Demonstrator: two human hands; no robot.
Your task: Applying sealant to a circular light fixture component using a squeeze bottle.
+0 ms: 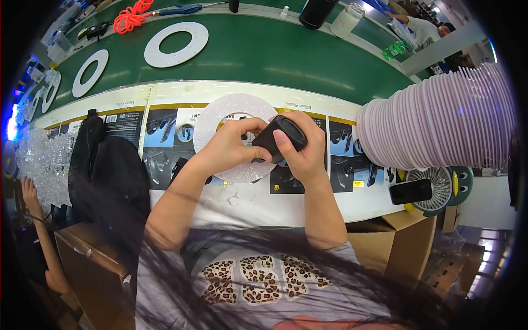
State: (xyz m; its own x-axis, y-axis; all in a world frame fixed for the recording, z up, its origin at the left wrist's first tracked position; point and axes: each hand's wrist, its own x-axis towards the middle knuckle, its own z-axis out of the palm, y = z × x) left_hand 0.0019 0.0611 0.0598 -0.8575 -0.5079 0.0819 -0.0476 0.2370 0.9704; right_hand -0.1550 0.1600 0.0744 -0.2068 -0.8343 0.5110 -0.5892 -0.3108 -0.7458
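Note:
Both hands hold a black, rounded block-like object [290, 132] with an oval end; its exact kind I cannot tell. My right hand [308, 144] wraps its right side, thumb laid over the top. From the left, my left hand [235, 144] pinches its lower left part between thumb and fingers. Underneath lies a flat, speckled white ring [212, 122], partly covered by my hands and the object. That ring rests on printed sheets [165, 129] spread over the white tabletop [352, 208].
At right stands a tall stack of pale rings [429, 118], with a fan [438, 190] and a phone [411, 191] below it. More white rings [155, 52] lie on the green belt [264, 55]. Black cloth [118, 165], bubble wrap [44, 165] and a co-worker's hand [30, 192] are at left.

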